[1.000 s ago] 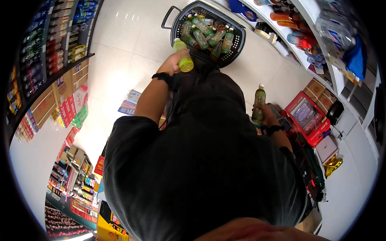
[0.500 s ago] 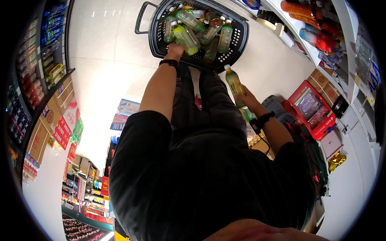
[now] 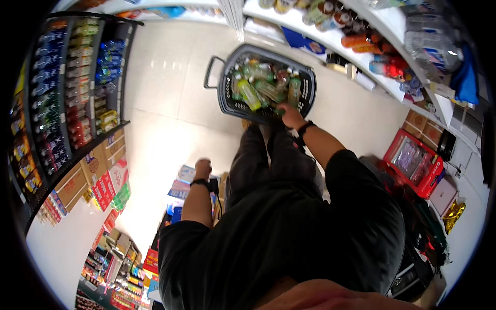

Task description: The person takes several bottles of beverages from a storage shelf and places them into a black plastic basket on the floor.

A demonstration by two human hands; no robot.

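Several bottles (image 3: 249, 94) already lie in the basket (image 3: 222, 93); the right hand (image 3: 293, 118) is at its near rim, the left hand (image 3: 203, 168) apart at near left; neither grip's state nor what remains can be told.

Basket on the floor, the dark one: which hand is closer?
Right. The right hand is at the near rim of the basket, toward its right side; the left hand is apart from it, farther back and off to the left.
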